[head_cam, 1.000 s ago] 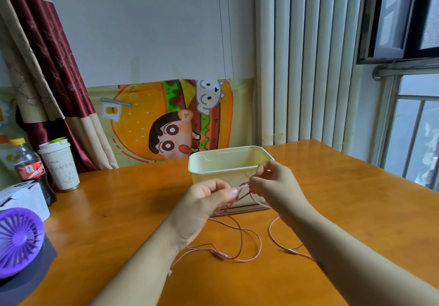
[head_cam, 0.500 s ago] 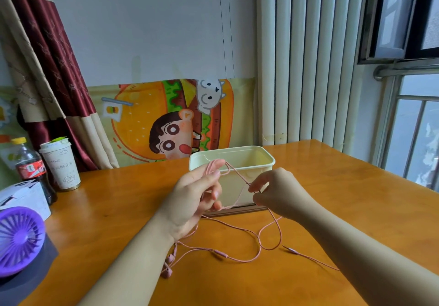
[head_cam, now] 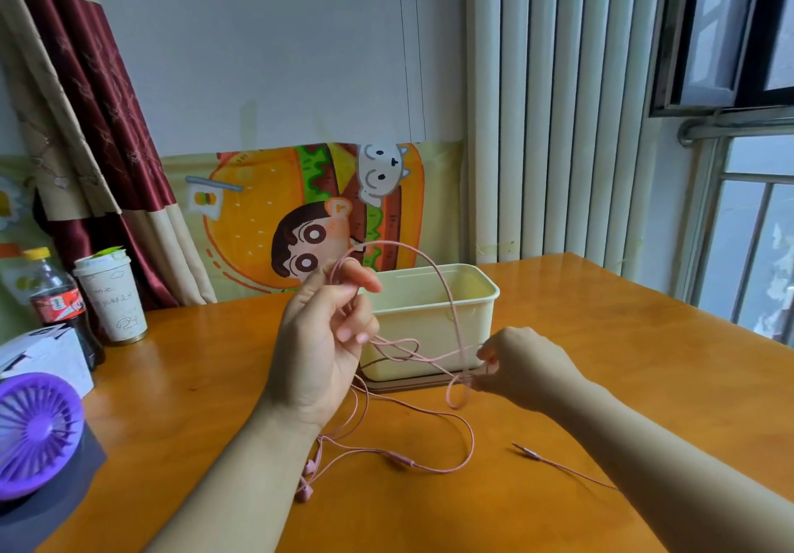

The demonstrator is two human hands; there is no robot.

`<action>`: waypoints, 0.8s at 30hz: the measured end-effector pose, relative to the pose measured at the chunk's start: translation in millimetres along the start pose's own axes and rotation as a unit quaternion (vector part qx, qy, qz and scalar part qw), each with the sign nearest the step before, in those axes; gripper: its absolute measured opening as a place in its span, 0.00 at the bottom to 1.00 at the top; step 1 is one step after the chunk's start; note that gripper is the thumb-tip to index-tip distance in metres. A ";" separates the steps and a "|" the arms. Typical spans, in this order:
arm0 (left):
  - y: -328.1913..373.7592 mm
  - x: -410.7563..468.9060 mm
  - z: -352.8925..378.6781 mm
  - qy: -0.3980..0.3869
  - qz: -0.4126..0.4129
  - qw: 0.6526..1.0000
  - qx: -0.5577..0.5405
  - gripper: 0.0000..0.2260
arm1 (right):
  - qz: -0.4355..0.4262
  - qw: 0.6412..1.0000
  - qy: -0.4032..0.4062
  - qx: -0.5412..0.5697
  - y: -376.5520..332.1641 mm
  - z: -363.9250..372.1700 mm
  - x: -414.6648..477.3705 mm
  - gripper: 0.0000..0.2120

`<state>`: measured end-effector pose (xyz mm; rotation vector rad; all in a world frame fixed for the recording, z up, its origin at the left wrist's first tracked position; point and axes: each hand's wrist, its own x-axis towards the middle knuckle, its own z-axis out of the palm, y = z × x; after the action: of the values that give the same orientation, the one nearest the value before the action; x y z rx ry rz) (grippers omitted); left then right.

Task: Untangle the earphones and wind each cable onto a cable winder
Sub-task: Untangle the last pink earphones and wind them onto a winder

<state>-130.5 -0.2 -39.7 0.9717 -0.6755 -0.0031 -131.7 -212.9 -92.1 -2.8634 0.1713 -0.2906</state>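
Two-handed hold on pink earphone cable (head_cam: 447, 294): hooked over curled left hand (head_cam: 320, 337), arching rightward down into right hand (head_cam: 522, 363) pinch; jack plug (head_cam: 527, 452) pointing left.

Right of cream box (head_cam: 412, 316): open tabletop (head_cam: 644, 359), free passage. Left of box: paper cup (head_cam: 114, 303), cola bottle (head_cam: 56, 299), white carton (head_cam: 43, 355), purple fan (head_cam: 34, 428) obstructing. Directly in front: pink earphone cable (head_cam: 399, 460) strung across.

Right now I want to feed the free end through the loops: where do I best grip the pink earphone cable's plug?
Pinch the metal jack plug by its pink sleeve, from above: it lies flat and clear on the orange wooden table, tip pointing left, pink earphone cable trailing right.
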 end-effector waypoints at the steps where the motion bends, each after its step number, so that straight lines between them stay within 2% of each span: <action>1: -1.3 0.1 2.0 0.006 0.005 1.000 -0.004 0.14 | -0.016 0.999 -0.009 -0.031 -2.9 1.2 -0.7 0.27; 3: -4.6 -0.3 5.4 0.016 0.015 1.000 -0.008 0.12 | -0.049 0.996 -0.041 -0.063 -6.2 3.8 -1.5 0.33; 4: -5.6 -0.8 7.2 0.024 0.023 0.999 -0.003 0.11 | -0.057 0.994 -0.058 -0.073 -6.6 5.3 -1.3 0.33; 8: -6.1 -2.3 6.4 0.048 0.067 0.996 0.036 0.13 | -0.029 0.986 -0.088 -0.137 -6.7 11.5 1.0 0.17; 10: -7.0 -1.1 2.2 0.063 0.075 0.993 0.070 0.16 | -0.021 0.984 -0.090 -0.153 -4.2 14.0 0.9 0.15; 12: -9.1 1.0 -5.5 0.073 0.069 0.988 0.116 0.18 | -0.036 0.989 -0.055 -0.132 -0.1 10.6 1.0 0.13; 15: -14.5 4.5 -19.5 0.058 0.016 0.958 0.279 0.19 | -0.102 0.994 0.024 0.013 -0.5 -6.1 2.1 0.08; 16: -17.3 4.1 -20.6 0.033 -0.022 0.941 0.337 0.20 | -0.119 0.989 0.024 0.080 -4.1 -16.3 0.5 0.07; 18: -28.4 2.2 -20.4 -0.025 -0.083 0.906 0.415 0.29 | -0.142 0.971 0.002 0.191 -15.9 -39.8 -2.7 0.07; 21: -47.5 1.5 -17.5 -0.078 -0.134 0.892 0.425 0.39 | -0.148 0.936 -0.022 0.318 -28.7 -69.0 -6.1 0.11; 22: -50.7 2.5 -15.1 -0.094 -0.149 0.890 0.420 0.39 | -0.147 0.930 -0.024 0.337 -30.8 -76.2 -6.4 0.13; 24: -49.8 3.6 -7.3 -0.128 -0.163 0.898 0.387 0.29 | -0.139 0.926 -0.007 0.351 -31.6 -85.6 -4.7 0.13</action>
<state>-109.3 -24.6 -78.5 1.8747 -0.7604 -0.1712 -151.5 -202.6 -3.5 -2.1636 -0.2917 -0.3079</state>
